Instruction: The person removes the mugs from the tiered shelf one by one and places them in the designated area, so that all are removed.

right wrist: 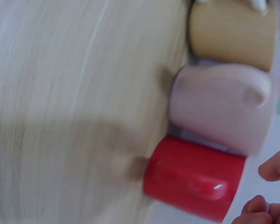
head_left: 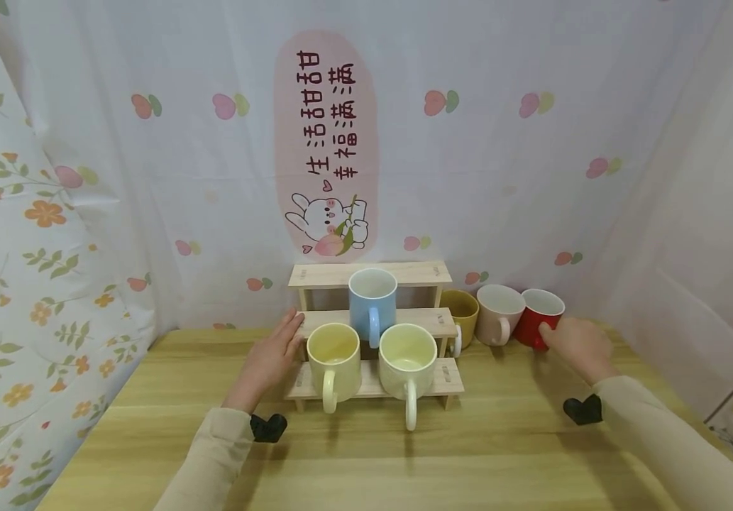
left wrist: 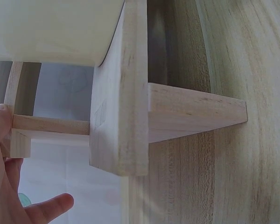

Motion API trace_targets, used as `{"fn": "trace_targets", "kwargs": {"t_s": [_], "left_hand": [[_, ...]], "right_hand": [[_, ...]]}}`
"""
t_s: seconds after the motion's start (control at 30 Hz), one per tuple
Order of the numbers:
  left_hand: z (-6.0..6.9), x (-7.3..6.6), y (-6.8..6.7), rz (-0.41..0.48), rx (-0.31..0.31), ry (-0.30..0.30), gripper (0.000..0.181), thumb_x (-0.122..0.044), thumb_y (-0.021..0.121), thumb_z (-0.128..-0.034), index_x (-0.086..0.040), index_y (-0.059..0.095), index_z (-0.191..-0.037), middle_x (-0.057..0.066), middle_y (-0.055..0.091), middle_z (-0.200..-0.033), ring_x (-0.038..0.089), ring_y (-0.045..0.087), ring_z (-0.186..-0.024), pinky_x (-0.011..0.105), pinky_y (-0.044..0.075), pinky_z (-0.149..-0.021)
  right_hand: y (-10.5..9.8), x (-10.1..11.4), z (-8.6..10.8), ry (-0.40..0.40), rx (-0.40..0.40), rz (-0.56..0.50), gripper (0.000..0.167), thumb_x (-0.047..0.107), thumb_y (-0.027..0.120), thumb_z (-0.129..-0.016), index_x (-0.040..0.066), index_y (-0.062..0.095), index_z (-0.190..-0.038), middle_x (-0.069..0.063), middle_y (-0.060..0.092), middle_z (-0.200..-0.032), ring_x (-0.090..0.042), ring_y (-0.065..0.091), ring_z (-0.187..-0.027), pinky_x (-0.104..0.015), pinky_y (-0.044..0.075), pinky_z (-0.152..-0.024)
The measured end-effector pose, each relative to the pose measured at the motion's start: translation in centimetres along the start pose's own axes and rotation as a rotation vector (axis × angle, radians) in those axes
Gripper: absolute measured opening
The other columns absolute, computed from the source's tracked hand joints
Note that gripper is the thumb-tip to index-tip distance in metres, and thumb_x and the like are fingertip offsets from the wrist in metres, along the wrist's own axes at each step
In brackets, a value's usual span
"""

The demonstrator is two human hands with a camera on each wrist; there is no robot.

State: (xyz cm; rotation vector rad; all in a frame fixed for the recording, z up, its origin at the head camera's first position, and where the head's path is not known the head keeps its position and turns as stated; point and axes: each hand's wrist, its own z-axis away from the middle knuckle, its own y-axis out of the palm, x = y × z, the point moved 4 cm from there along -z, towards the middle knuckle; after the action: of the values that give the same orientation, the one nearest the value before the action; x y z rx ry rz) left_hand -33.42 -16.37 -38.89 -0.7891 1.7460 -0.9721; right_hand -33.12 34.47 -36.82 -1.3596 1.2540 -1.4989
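Note:
A three-tier wooden rack (head_left: 422, 275) stands near the back of the table. My left hand (head_left: 270, 362) holds the left end of its middle tier, one finger sticking out in the left wrist view. A light blue mug (head_left: 371, 305) sits on the middle tier. On the bottom tier are a yellow mug (head_left: 334, 363) and a pale green mug (head_left: 407, 360), handles forward. My right hand (head_left: 575, 348) is beside a red mug (head_left: 537, 317); in the right wrist view its fingers (right wrist: 276, 165) are apart from the mug's rim, holding nothing.
Left of the red mug stand a pale pink mug (head_left: 499, 316) and a mustard mug (head_left: 459, 309) with a white handle, partly behind the rack. A patterned curtain (head_left: 468, 177) hangs behind the wooden table (head_left: 340, 468).

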Motion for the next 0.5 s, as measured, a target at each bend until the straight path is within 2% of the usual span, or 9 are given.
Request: {"fn": "trace_targets", "kwargs": {"t_s": [0.27, 0.5], "left_hand": [[0.3, -0.1, -0.2, 0.002, -0.015, 0.008, 0.049, -0.025, 0.037, -0.1045, -0.009, 0.030, -0.151, 0.013, 0.024, -0.157, 0.040, 0.037, -0.136, 0.064, 0.029, -0.106], [0.2, -0.2, -0.1, -0.001, -0.013, 0.004, 0.049, -0.024, 0.037, -0.1044, -0.009, 0.030, -0.151, 0.012, 0.024, -0.158, 0.040, 0.036, -0.136, 0.066, 0.028, -0.105]], "right_hand": [[-0.9, 2.3, 1.5, -0.050, -0.070, -0.025, 0.044, 0.037, 0.041, -0.094, 0.012, 0.052, -0.060, -0.007, 0.053, -0.061, -0.027, 0.050, -0.056, -0.037, 0.038, -0.044], [-1.7, 4.3, 2.6, -0.056, -0.070, -0.016, 0.046, 0.039, 0.041, -0.094, 0.013, 0.051, -0.058, -0.003, 0.050, -0.057, -0.023, 0.049, -0.054, -0.034, 0.035, -0.043]]}}
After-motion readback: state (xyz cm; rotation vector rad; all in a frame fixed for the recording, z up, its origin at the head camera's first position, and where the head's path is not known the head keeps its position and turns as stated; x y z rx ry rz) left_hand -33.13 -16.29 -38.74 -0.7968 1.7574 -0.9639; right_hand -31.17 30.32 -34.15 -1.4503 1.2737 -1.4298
